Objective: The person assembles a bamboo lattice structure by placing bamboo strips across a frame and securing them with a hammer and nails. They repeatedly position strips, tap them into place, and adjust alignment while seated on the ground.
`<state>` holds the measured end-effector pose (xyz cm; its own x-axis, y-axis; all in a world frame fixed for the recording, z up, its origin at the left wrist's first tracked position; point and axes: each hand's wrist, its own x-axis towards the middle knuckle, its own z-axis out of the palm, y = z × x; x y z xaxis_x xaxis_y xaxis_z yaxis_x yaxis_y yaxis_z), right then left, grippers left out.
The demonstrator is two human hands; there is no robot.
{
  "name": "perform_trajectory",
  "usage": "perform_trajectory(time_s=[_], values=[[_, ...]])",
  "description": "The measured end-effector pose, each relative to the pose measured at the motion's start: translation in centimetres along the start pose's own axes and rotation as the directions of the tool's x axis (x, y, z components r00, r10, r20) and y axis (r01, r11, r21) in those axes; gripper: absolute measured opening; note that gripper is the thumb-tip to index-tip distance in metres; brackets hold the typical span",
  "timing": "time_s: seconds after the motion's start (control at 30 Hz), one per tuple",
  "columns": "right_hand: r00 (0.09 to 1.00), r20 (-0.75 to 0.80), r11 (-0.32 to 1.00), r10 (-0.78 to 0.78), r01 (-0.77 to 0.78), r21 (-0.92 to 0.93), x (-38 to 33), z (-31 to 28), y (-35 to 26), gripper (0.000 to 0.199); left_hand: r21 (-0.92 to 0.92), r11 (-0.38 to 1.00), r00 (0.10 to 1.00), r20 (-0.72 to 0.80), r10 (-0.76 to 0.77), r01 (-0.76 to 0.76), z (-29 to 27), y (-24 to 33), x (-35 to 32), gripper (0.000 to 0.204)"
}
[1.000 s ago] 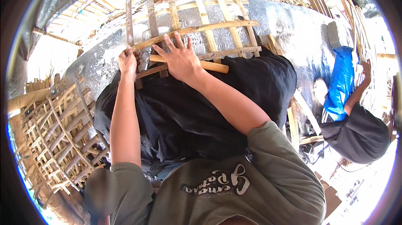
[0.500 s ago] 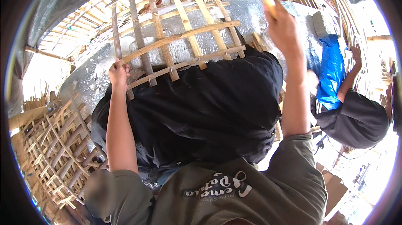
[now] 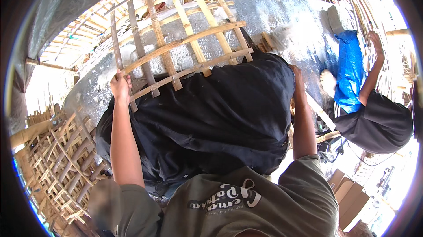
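A bamboo lattice (image 3: pixel 185 41) of crossed slats leans over my black-clad lap (image 3: pixel 207 118), its near ends resting against the dark cloth. At its near left corner my left hand (image 3: pixel 120 85) is closed around the end of a slat, where an upright slat and a crosspiece meet. My right hand (image 3: pixel 298 78) is lowered beside my right knee, away from the lattice. Its fingers are mostly hidden by the knee and the black cloth, so what it holds, if anything, does not show.
Woven bamboo lattices (image 3: pixel 57 162) are piled at the left. Beyond my knees lies a grey, worn floor (image 3: pixel 304 21) with short wood pieces (image 3: pixel 267 41). At right, another person (image 3: pixel 374 122) sits near a blue plastic sack (image 3: pixel 349 74). Cardboard (image 3: pixel 350 197) lies lower right.
My right hand has come down from a raised position, where it held a hammer, to beside my right knee. The hammer is out of sight now. My left hand keeps its grip.
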<state>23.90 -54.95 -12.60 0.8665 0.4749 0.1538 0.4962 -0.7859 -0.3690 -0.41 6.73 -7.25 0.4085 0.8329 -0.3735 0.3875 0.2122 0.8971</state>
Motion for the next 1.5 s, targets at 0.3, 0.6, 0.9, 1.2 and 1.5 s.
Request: perform_trajectory(time_s=[0.3, 0.6, 0.9, 1.2, 1.5], values=[[0.98, 0.178, 0.994, 0.09, -0.079, -0.069, 2.8, -5.7, -6.7, 0.03, 0.038, 0.999, 1.0, -0.01, 0.013, -0.013, 0.0, 0.5, -0.5, 0.035], [0.733, -0.138, 0.746, 0.666, -0.661, 0.081, 17.0, -2.3, 1.3, 0.078, 0.047, 0.999, 1.0, -0.001, -0.013, 0.013, -0.1, 0.5, -0.5, 0.037], [0.696, -0.169, 0.713, 0.698, -0.653, 0.255, 18.3, -0.3, 5.1, 0.063, 0.016, 1.0, 1.0, -0.014, -0.002, 0.002, 0.0, 0.5, -0.4, 0.033], [0.854, -0.152, 0.786, 0.498, -0.37, 0.495, 17.2, -3.5, 0.8, 0.026, -0.006, 1.0, 1.0, -0.013, -0.01, 0.01, 0.0, 0.3, -0.1, 0.032], [0.795, -0.151, 0.655, 0.588, -0.358, 0.665, 17.4, -6.5, -4.2, 0.016, -0.012, 1.0, 1.0, -0.008, -0.022, 0.022, -0.3, 0.2, -0.1, 0.031]])
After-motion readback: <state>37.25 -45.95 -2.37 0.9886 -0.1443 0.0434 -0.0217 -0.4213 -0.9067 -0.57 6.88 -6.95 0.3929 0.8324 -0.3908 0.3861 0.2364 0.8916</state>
